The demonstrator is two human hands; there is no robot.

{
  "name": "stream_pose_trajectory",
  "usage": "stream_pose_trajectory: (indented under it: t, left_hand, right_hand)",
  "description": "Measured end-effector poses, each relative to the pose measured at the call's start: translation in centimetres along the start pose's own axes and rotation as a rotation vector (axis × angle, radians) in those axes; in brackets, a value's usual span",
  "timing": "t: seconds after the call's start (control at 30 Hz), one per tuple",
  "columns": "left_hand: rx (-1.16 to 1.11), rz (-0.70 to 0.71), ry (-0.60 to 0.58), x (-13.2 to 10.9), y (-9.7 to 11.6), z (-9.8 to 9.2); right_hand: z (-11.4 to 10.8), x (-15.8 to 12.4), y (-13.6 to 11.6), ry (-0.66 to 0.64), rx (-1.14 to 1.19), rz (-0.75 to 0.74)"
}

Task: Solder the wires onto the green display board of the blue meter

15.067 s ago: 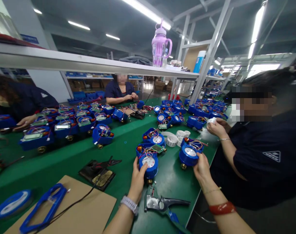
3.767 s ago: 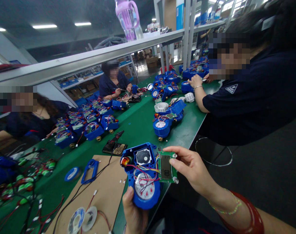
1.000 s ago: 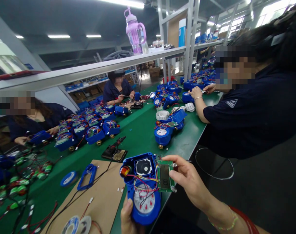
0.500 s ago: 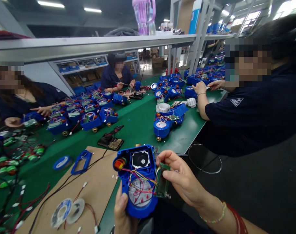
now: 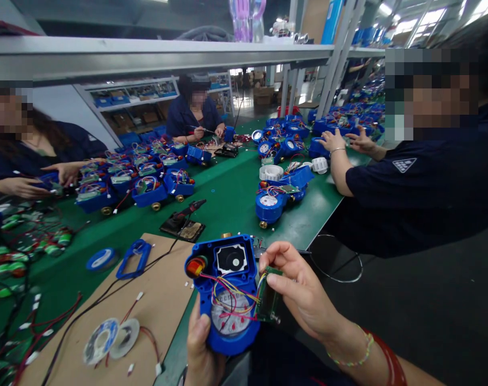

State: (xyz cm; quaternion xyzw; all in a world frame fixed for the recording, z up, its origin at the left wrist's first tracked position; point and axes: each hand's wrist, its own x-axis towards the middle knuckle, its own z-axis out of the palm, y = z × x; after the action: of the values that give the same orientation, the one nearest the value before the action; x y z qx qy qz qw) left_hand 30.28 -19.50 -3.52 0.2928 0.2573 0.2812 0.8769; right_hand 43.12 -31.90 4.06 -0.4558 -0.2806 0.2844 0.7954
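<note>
My left hand grips a blue water meter by its lower left side, with the dial facing up. The meter's upper compartment lies open, showing a black square part and an orange-wrapped cylinder. Between the thumb and fingers of my right hand is a green circuit board, held at the meter's right edge. Red, yellow, black and white wires run from inside the meter to this board. Some of my left fingers are hidden beneath the housing.
A cardboard sheet carries solder spools and a blue frame. Behind it sits a soldering iron stand. Several blue meters crowd the green table. Co-workers sit around; one person's arm is at right. A shelf spans above.
The view has tilted slightly down. My hands keep the same hold, and the circuit board has turned a little. At right, the co-worker's hands have moved apart and opened.
</note>
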Motion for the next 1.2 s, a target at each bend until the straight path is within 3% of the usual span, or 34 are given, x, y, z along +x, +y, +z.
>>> stream_pose_trajectory:
  t: [0.27, 0.43, 0.63, 0.87, 1.2]
  left_hand:
    - [-0.012, -0.063, 0.029, 0.5, -0.2, -0.5]
    - [0.024, -0.002, 0.166, 0.0, -0.3, 0.7]
    - [0.011, 0.019, 0.206, 0.0, -0.1, 1.0]
    - [0.023, 0.0, 0.375, 0.0, 0.7, 2.2]
    - [-0.001, 0.059, 0.387, 0.2, 0.9, 2.3]
  right_hand:
    - [0.1, 0.1, 0.3, 0.071, 0.002, 0.015]
    - [0.2, 0.1, 0.0, 0.072, 0.02, 0.028]
    - [0.3, 0.0, -0.2, 0.069, 0.08, 0.038]
    - [0.1, 0.0, -0.4, 0.034, 0.124, 0.067]
    - [-0.1, 0.0, -0.5, 0.02, 0.113, 0.1]
